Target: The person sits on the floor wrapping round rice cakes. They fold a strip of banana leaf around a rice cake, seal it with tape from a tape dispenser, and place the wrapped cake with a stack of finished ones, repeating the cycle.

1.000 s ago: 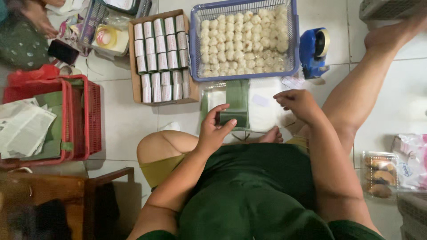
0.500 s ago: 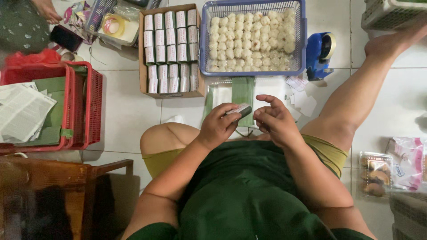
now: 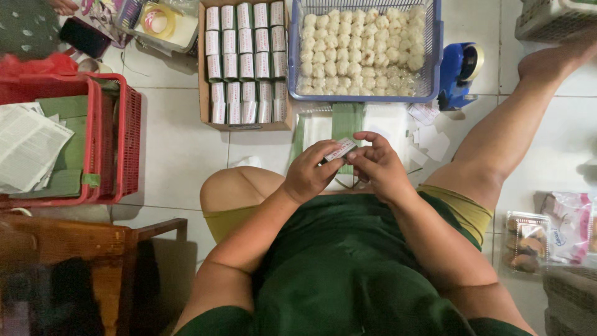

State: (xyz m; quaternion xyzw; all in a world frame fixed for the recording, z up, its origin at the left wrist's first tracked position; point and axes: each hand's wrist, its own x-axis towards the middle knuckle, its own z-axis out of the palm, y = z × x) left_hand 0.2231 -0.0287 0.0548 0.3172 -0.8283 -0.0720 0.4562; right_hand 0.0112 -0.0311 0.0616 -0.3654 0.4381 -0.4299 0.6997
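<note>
1. Right hand (image 3: 378,167): a second ago it lay out to the right over the white sheets (image 3: 385,121); now drawn in, facing the left hand (image 3: 309,173).
2. Left hand: earlier flat on the green leaf strip (image 3: 346,121); now lifted, fingers (image 3: 323,152) curled.
3. Small white wrapped packet (image 3: 341,149): now pinched between the fingers of both hands, tilted, above the lap; half a second ago it sat lower.
</note>
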